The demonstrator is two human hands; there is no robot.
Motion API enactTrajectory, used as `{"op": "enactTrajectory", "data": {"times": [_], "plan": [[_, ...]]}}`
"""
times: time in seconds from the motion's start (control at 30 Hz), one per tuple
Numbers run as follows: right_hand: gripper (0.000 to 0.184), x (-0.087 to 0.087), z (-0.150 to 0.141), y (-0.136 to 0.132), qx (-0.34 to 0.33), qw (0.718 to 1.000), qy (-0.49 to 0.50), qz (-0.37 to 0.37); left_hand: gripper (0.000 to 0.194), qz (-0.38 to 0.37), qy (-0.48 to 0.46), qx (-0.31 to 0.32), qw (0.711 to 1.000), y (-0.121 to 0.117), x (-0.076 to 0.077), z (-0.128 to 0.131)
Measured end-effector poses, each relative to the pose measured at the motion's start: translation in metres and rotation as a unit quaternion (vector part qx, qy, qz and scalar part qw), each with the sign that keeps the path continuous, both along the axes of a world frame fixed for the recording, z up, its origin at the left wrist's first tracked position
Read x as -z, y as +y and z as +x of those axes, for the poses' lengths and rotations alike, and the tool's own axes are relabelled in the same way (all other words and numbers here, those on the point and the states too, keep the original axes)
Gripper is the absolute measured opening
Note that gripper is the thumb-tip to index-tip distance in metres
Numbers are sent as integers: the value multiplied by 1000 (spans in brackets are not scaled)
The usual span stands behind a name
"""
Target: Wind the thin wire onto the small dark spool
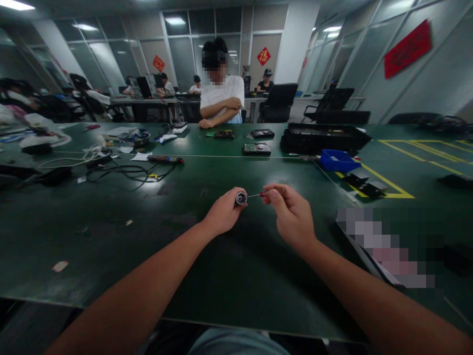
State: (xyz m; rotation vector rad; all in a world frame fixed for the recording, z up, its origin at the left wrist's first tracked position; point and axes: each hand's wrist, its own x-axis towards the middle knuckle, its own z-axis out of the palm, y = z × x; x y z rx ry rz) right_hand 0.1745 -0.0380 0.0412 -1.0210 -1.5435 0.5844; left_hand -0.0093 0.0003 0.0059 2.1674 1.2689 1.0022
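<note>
My left hand [225,213] is wrapped round a small dark cylindrical part [241,198], its round open end with a light rim turned toward me. Most of that part is hidden by the fingers. In my right hand [291,213] is a thin screwdriver [254,195] with a red handle, pinched between thumb and fingers. The metal shaft points left and its tip meets the open end of the cylinder; how deep it sits I cannot tell. Both hands are held above the green table [207,276].
Hard drives [256,148] lie ahead, near a person [221,98] with folded arms. A black tray [325,138] and a blue bin [339,160] stand at the right, with small black parts [365,186] nearby. Cables [129,170] and a dark tool [165,159] lie left.
</note>
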Motion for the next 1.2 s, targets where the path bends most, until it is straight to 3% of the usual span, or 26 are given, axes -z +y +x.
{"op": "enactTrajectory", "data": {"times": [0.07, 0.17, 0.3, 0.43, 0.63, 0.97, 1.2], "plan": [[24, 3, 0, 8, -9, 993, 101, -53, 20, -3, 0, -7, 1000, 0, -1, -1], [24, 7, 2, 21, -32, 961, 236, -138, 19, 3, -5, -14, 1000, 0, -3, -2], [24, 9, 4, 25, -29, 954, 264, -137, 20, 3, 2, -24, 1000, 0, -4, -1], [25, 7, 2, 18, 0, 977, 196, -86, 22, -1, 6, -25, 1000, 1, -2, -1], [25, 0, 3, 8, 57, 998, 13, -8, 21, 3, 13, -21, 1000, 2, 1, -2], [20, -10, 5, -1, 91, 978, -174, 74, 23, -10, 54, -4, 998, 1, 1, -2], [21, -13, 8, 2, 109, 966, -219, 81, 23, 0, 52, -1, 999, 3, 4, -3]]}}
